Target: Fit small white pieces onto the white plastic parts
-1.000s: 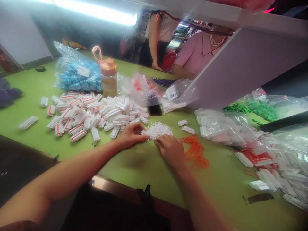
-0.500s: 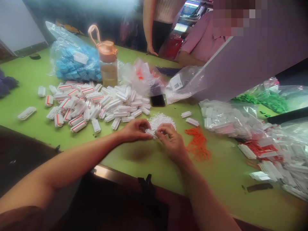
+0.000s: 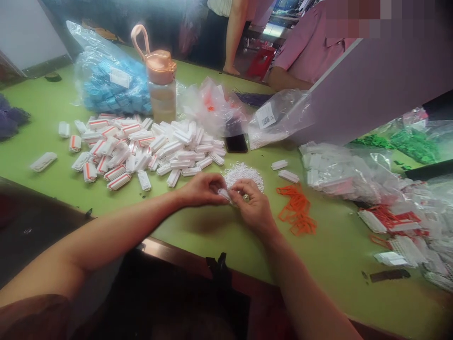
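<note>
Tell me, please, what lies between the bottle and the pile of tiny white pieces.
In the head view, the heap of white blocks lies there, its right part between the bottle and the pile of tiny white pieces.

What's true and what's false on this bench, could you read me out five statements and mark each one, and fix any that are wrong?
1. The left hand and right hand meet at a small white piece. True.
2. The drinking bottle is lying on its side. False: the drinking bottle stands upright.
3. The orange pieces lie to the right of the right hand. True.
4. The phone lies between the heap of tiny white bits and the person. False: the phone lies beyond the heap of tiny white bits.
5. The bag of blue pieces is left of the bottle in the picture. True.
</note>
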### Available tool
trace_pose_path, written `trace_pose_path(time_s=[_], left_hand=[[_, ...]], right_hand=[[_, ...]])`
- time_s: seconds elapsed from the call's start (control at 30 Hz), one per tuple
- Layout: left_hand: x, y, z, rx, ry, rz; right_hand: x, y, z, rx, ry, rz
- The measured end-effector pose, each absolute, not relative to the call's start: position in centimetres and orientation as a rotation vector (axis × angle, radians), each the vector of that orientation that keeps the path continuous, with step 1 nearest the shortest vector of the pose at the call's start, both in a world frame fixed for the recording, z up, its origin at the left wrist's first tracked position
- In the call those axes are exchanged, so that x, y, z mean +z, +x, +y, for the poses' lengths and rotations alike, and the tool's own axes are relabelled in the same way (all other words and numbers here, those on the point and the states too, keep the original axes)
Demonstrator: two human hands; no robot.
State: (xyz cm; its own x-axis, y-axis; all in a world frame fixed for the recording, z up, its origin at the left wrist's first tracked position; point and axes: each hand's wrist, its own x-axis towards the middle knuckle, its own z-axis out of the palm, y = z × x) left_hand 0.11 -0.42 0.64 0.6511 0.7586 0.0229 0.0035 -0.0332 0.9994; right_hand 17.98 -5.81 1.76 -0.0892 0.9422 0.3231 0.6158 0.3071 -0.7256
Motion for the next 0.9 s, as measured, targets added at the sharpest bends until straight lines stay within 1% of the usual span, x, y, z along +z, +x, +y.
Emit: trace_pose_path(time_s=[0.1, 0.27, 0.33, 0.4, 0.47, 0.53, 0.6, 0.73, 0.9], left_hand=[[0.7, 0.1, -0.4, 0.694, 1.460, 0.685], [0.5, 0.1, -0.5, 0.738, 1.344, 0.677], [0.3, 0.2, -0.5, 0.759, 1.320, 0.686], [0.2, 0.3, -0.5, 0.785, 1.290, 0.700], [0.2, 0.4, -0.3, 0.844, 1.243, 0.698], [0.4, 0.4, 0.0, 0.948, 1.197, 0.707], [0.7, 0.3, 0.3, 1.062, 1.171, 0.738], [1.0, 0.2, 0.6, 1.164, 1.176, 0.779], [0.7, 0.1, 0.5, 1.090, 1.232, 0.777]], right_hand=[[2.0, 17.9, -6.1, 0.392, -1.383, -1.839], [3.0, 17.6, -6.9, -0.084, -1.364, -2.090], [3.3, 17.5, -7.1, -0.170, -1.374, -2.166], [3.4, 17.4, -7.1, -0.129, -1.378, -2.168], [3.4, 17.6, -6.9, 0.002, -1.362, -2.053], [3.2, 18.0, -6.5, 0.115, -1.350, -1.885], [2.8, 18.4, -6.2, 0.161, -1.370, -1.833], [1.6, 18.9, -5.8, 0.098, -1.495, -2.074], [0.7, 18.8, -5.6, 0.028, -1.587, -2.187]])
